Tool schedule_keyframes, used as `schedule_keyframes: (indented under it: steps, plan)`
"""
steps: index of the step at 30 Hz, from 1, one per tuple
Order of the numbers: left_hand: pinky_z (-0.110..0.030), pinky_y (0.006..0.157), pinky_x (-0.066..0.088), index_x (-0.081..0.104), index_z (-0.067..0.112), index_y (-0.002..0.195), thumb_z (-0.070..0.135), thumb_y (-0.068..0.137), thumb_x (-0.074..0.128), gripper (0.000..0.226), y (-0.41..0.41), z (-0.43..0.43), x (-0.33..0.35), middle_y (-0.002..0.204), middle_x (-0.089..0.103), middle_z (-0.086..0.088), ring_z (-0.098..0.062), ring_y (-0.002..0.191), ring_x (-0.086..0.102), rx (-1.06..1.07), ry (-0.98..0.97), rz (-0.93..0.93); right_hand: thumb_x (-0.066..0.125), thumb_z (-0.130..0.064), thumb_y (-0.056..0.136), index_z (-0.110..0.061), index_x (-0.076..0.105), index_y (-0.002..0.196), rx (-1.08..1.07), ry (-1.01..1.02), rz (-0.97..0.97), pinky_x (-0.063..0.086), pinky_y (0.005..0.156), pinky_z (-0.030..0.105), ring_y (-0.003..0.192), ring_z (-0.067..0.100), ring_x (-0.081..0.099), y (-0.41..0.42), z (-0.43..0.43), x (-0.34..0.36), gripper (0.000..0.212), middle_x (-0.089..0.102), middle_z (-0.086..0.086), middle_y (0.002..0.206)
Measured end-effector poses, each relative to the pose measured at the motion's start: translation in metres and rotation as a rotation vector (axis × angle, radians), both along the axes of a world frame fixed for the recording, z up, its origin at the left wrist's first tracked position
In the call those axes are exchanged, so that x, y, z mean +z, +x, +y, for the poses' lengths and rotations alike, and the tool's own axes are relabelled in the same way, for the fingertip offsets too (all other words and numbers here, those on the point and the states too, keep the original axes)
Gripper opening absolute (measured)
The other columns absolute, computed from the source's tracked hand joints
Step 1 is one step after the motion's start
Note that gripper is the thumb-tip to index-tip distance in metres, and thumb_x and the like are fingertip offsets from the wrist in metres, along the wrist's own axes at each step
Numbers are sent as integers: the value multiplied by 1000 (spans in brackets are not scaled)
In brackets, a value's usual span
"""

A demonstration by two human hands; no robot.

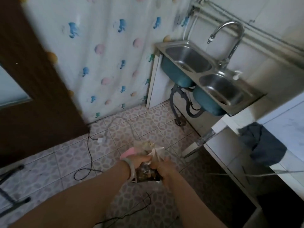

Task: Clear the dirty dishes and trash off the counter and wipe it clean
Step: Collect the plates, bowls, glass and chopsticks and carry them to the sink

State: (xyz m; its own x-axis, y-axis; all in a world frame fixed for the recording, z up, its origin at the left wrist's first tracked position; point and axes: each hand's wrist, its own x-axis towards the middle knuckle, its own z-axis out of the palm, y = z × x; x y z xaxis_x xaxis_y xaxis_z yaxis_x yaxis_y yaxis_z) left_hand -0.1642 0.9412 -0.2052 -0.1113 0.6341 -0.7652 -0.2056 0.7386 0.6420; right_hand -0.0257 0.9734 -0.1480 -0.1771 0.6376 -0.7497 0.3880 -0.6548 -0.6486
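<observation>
A crumpled clear plastic bag of dark trash [148, 174] is hanging over the patterned tile floor [65, 153], with the left hand [139, 162] and right hand [165, 167] both gripping its bunched top. Right of the hands, the white tiled counter [289, 122] is presenting its edge, a dark grey cloth [263, 145] drooping over it. Left and ahead, open floor is stretching away, crossed by a thin black cable [89, 145].

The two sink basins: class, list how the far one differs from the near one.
The far basin looks larger and more rectangular; the near basin looks smaller and rounder. The tap spout points toward the far basin, away from the near basin. Both are shiny steel with blue undersides.
</observation>
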Motion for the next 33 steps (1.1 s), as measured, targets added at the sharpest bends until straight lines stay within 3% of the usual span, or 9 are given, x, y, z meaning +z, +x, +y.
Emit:
schedule_keyframes:
  steps: [4,10,13,16,22,25,27,29,33]
  plan:
    - [-33,73,57,75,17,79,20,79,77,4,-29,-1,-7,82,73,-6,-20,77,69,95,-25,-58,66,2,82,-5,48,95,10,-20,-79,49,66,24,70,12,55,-33,9,-42,23,55,1,83]
    - [-53,89,53,72,11,108,23,63,89,49,-65,7,-83,102,73,-15,-33,98,69,1,-233,-221,65,1,86,-7,58,92,-72,-150,-162,48,48,22,66,15,62,-69,14,-138,12,63,6,81]
    - [-53,85,55,71,7,100,16,71,84,33,-80,22,-129,97,74,-17,-34,94,70,-28,-281,-194,64,6,83,-2,60,108,-131,-223,-143,54,52,25,72,22,69,-84,19,-200,27,68,13,90]
    - [-54,85,54,67,6,103,20,77,80,32,-90,33,-171,101,72,-18,-35,96,69,-65,-308,-138,64,7,82,-2,60,100,-171,-257,-155,57,55,30,69,24,69,-94,23,-249,20,68,16,88]
    - [-35,50,57,63,4,106,21,83,72,30,-104,42,-242,86,67,-13,-26,71,66,-147,-412,-22,73,4,64,10,65,99,-259,-358,-61,51,49,28,64,26,64,-106,28,-335,36,66,20,84]
    - [-27,35,50,62,1,101,16,91,64,19,-101,47,-252,77,64,-14,-24,65,61,-101,-410,-52,68,7,64,9,63,100,-289,-372,2,57,61,35,71,28,66,-109,34,-352,36,67,18,84]
    - [-31,44,56,63,3,100,17,92,63,16,-98,52,-253,84,68,-14,-26,74,64,-85,-398,-86,60,13,79,3,61,109,-357,-338,41,56,55,29,72,25,64,-107,38,-355,32,66,14,87]
    - [-41,76,59,63,8,111,24,93,60,24,-95,55,-254,89,72,-13,-24,81,68,-103,-389,-69,50,16,85,-3,61,109,-413,-283,34,44,39,19,62,18,56,-102,40,-352,32,59,8,75]
    - [-43,101,42,58,5,93,26,97,53,22,-84,56,-237,82,69,-13,-29,92,65,-91,-382,-50,43,17,87,-3,56,73,-424,-262,12,34,33,15,34,11,47,-87,39,-332,27,50,3,42]
